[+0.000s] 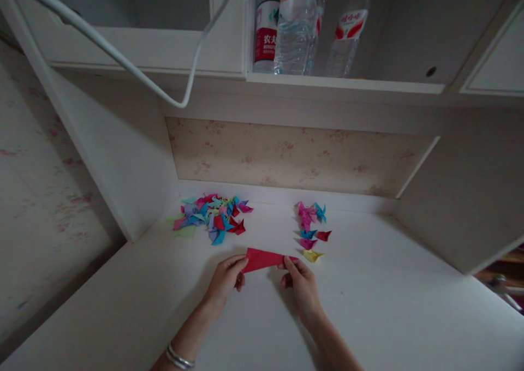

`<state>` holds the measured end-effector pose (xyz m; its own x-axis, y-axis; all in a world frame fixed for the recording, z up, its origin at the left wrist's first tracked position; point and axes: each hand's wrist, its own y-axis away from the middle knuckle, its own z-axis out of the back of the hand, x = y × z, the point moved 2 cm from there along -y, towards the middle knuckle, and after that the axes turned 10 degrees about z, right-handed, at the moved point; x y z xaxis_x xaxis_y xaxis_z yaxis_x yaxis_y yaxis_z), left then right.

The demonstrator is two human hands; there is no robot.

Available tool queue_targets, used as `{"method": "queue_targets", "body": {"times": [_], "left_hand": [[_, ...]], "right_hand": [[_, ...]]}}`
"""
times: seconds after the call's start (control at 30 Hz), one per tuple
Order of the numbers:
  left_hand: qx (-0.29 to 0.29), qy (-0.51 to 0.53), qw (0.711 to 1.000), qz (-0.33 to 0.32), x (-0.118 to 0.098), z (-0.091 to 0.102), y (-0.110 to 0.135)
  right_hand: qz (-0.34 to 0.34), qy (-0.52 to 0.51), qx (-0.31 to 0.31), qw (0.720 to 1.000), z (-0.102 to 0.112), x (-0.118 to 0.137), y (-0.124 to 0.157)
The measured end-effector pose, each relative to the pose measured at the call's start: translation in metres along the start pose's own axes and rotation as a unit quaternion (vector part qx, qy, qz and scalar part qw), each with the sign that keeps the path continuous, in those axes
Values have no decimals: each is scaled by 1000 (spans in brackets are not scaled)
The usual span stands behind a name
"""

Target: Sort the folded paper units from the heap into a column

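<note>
A folded strip of red paper (262, 258) is held just above the white desk (368, 294), one end in each hand. My left hand (226, 277) pinches its left end, and my right hand (300, 281) pinches its right end. A silver bracelet (179, 357) sits on my left wrist. Behind the paper to the left lies a heap of small folded paper pieces (213, 217) in pink, blue, red and green. A smaller group of folded pieces (311, 226) lies behind my right hand, with a yellow one (313, 255) closest.
A shelf above holds clear water bottles (297, 24) with red labels. A white cable (123, 60) hangs across the upper left. White side panels close in the desk at left and right, with floral wallpaper at the back.
</note>
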<state>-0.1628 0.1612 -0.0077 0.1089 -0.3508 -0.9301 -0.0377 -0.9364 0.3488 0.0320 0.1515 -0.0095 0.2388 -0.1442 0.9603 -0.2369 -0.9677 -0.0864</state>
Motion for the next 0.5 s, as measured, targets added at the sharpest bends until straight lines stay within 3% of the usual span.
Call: {"method": "queue_targets", "body": {"times": [0.3,0.5], "left_hand": [[-74,-114,986,-97,-12,5,6],[-51,-97,990,-86,-9,6,3]], "right_hand": [[8,11,12,1000,2,-4,-2],[22,25,11,999,3,-6,-3]]}}
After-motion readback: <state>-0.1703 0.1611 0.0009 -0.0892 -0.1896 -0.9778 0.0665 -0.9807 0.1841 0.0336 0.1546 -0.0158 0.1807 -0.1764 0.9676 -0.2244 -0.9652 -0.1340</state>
